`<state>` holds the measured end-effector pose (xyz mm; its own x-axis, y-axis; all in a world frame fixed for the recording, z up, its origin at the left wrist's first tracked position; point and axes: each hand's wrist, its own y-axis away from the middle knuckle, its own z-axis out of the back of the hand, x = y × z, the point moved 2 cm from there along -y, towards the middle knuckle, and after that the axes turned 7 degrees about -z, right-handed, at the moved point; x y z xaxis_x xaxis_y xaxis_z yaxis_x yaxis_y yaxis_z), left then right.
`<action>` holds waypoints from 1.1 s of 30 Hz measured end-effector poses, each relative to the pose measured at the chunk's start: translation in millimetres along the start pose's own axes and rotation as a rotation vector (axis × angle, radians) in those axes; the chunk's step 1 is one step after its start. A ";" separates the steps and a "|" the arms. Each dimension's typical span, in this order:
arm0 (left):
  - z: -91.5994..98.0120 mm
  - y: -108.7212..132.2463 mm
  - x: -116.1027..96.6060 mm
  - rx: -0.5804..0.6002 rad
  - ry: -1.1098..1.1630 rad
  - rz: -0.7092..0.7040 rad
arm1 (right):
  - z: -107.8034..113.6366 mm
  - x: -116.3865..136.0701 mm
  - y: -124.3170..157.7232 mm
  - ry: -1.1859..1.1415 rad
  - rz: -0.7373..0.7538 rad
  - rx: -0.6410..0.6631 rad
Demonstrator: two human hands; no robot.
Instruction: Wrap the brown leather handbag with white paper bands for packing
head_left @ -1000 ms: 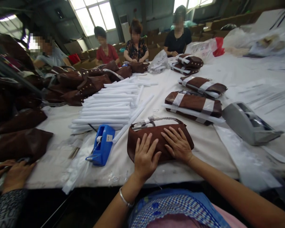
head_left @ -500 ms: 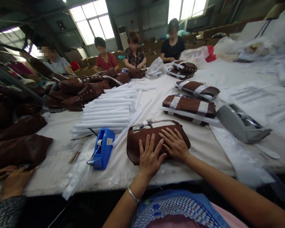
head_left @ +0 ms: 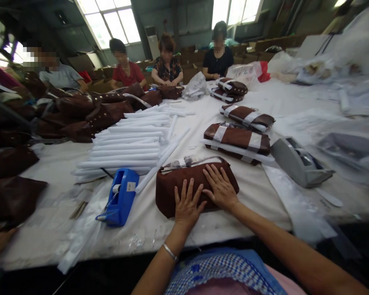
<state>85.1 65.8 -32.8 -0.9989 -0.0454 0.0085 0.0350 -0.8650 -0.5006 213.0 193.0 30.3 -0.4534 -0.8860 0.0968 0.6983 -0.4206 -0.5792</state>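
Observation:
A brown handbag lies on the white-covered table in front of me, its zip edge and strap toward the far side. My left hand rests flat on the bag's front with fingers spread. Beside it, my right hand also lies open on the bag, fingers outstretched toward the upper edge. Neither hand grips anything. To the left stands a blue tape dispenser. Just beyond the bag are brown bags wrapped with white strips.
Several rolled white tubes lie left of centre. Brown bags pile up at the far left. A grey tape dispenser stands at right. A co-worker's hand shows at lower left; several people sit across the table.
The view has shifted, so the table's things appear farther left. Both my hands stay flat on the handbag. A grey blurred item has come into view at the right, and the co-worker's hands have partly left view.

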 end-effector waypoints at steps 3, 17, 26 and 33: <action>-3.4 2.0 0.5 -0.023 -0.020 -0.005 | -39.1 -9.8 18.1 0.012 -0.056 0.150; 31.6 32.5 31.8 0.087 -0.058 0.217 | -52.2 -4.3 9.8 -0.037 0.076 0.139; 18.1 46.6 41.3 0.087 -0.041 0.283 | 15.5 53.8 -40.9 -0.148 0.165 -0.025; 12.9 48.3 41.2 0.057 -0.084 0.273 | -79.6 63.9 -27.8 -0.080 0.196 0.252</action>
<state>46.1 15.7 -45.4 -0.9464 -0.3196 -0.0466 0.3061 -0.8416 -0.4450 120.5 163.6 -11.9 -0.2586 -0.9633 0.0721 0.8877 -0.2664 -0.3755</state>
